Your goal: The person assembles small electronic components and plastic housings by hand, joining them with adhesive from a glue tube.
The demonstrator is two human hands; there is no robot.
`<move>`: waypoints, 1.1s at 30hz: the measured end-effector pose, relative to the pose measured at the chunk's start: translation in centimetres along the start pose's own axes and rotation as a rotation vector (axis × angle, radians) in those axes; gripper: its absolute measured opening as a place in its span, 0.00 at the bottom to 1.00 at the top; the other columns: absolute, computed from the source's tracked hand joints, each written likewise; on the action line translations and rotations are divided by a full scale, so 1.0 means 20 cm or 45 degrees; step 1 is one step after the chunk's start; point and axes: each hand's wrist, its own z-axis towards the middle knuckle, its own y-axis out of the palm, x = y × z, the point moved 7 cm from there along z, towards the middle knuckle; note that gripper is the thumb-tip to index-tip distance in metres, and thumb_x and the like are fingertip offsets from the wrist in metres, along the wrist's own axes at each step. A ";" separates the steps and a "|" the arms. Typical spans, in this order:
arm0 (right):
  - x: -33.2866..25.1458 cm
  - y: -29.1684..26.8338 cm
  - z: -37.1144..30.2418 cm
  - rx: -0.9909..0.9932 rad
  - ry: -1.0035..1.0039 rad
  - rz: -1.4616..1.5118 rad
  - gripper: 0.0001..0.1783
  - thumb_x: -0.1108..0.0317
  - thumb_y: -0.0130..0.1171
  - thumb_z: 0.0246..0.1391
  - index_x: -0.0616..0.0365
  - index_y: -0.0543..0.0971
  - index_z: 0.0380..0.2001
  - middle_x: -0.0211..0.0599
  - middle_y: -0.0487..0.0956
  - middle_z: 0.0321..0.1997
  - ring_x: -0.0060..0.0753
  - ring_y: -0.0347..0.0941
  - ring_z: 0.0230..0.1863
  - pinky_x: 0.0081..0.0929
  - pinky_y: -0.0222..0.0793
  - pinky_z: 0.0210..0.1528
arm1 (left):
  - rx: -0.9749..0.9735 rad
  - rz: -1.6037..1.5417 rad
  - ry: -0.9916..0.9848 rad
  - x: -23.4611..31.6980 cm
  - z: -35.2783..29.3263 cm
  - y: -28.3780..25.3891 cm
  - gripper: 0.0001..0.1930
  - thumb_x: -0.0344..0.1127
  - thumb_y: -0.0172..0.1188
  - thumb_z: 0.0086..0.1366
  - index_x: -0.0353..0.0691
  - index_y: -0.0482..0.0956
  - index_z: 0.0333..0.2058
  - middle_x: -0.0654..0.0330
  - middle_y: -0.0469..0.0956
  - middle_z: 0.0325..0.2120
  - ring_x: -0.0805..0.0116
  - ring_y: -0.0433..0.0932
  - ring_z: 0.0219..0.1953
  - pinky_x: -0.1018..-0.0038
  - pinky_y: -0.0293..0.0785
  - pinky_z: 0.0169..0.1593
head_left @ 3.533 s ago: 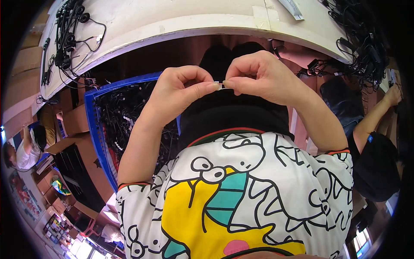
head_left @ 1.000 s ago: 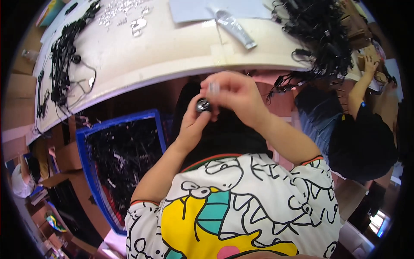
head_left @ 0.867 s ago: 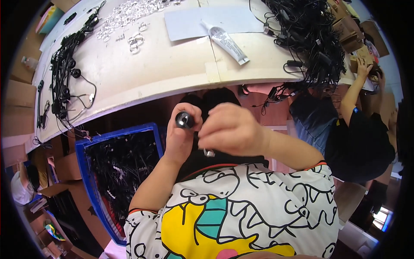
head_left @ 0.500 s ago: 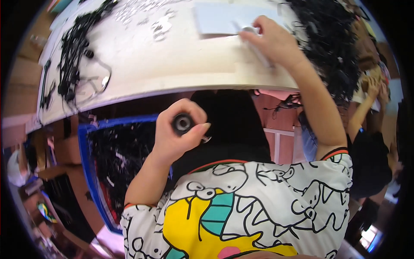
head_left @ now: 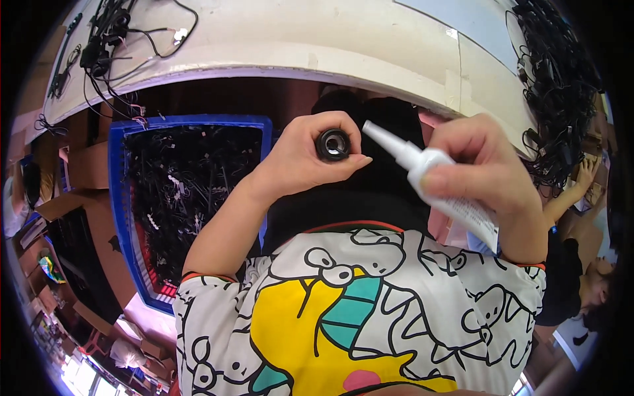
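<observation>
My left hand [head_left: 300, 155] is wrapped round a black cylindrical part [head_left: 332, 145], its ring-shaped open end facing up. The rest of that part is hidden in my palm. My right hand [head_left: 485, 171] grips a white squeeze tube [head_left: 429, 173] with a long tapered nozzle. The nozzle tip points up and left, a short way right of the black part and apart from it. Both hands are above my lap, in front of the table edge.
A blue crate [head_left: 269, 132] full of black cables stands left of my lap. Black cables with plugs [head_left: 105, 49] lie on the white table [head_left: 297, 39] at left. A heap of black cables [head_left: 558, 92] covers its right side. Another person's hand [head_left: 586, 175] is at far right.
My right hand has come from the table down toward my left hand, now with the white tube in it. The left hand sits further right and higher in view, still holding the black part.
</observation>
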 end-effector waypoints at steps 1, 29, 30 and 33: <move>0.01 0.02 0.00 0.003 0.013 0.001 0.10 0.67 0.63 0.41 0.63 0.76 0.20 0.26 0.72 0.16 0.11 0.64 0.18 0.10 0.57 0.19 | -0.001 -0.013 -0.004 -0.01 0.00 0.00 0.08 0.27 0.62 0.47 0.37 0.70 0.21 0.68 0.67 0.17 0.83 0.65 0.20 0.85 0.61 0.24; 0.22 0.13 0.08 -0.207 0.365 0.340 0.10 0.66 0.60 0.43 0.63 0.76 0.20 0.27 0.72 0.15 0.11 0.64 0.14 0.11 0.55 0.16 | -0.169 0.003 0.022 -0.03 -0.03 0.06 0.09 0.25 0.62 0.40 0.38 0.72 0.22 0.67 0.69 0.17 0.81 0.66 0.21 0.84 0.62 0.25; 0.22 0.13 0.08 -0.210 0.357 0.334 0.10 0.66 0.60 0.44 0.63 0.76 0.20 0.27 0.72 0.15 0.11 0.63 0.14 0.11 0.55 0.16 | -0.172 0.002 -0.009 -0.04 -0.03 0.06 0.09 0.23 0.61 0.37 0.38 0.72 0.21 0.68 0.71 0.19 0.82 0.68 0.22 0.85 0.63 0.26; 0.21 0.13 0.09 -0.216 0.343 0.365 0.09 0.66 0.59 0.44 0.63 0.77 0.20 0.27 0.72 0.15 0.10 0.63 0.15 0.11 0.56 0.17 | -0.179 0.010 -0.008 -0.04 -0.03 0.07 0.09 0.23 0.61 0.37 0.38 0.72 0.21 0.68 0.71 0.19 0.82 0.68 0.22 0.85 0.63 0.26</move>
